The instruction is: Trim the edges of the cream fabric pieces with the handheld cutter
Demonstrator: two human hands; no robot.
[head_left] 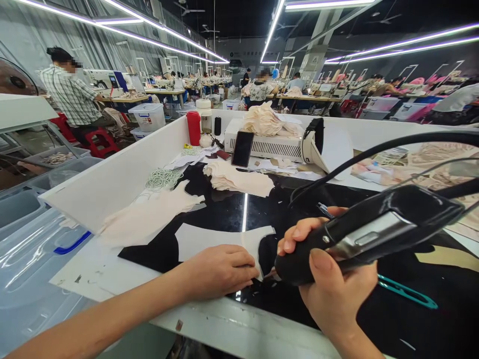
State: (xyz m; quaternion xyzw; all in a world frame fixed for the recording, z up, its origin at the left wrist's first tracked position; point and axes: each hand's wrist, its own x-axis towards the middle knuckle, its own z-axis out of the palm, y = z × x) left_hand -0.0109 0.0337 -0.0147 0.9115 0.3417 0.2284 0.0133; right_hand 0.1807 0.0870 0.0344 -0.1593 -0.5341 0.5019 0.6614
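- Left hand [217, 271], lower centre: fingers flat, holding nothing, pressing cream cut fabric piece [209, 240] onto glossy black desk [224, 212].
- Right hand [333, 284], lower right: fingers wrapped around black corded handheld tool [370, 232].

Right hand [337, 279] around black tool [374, 232]

Head-worn camera looks forward and down, close over the worktable [209, 319]; workshop rows recede behind
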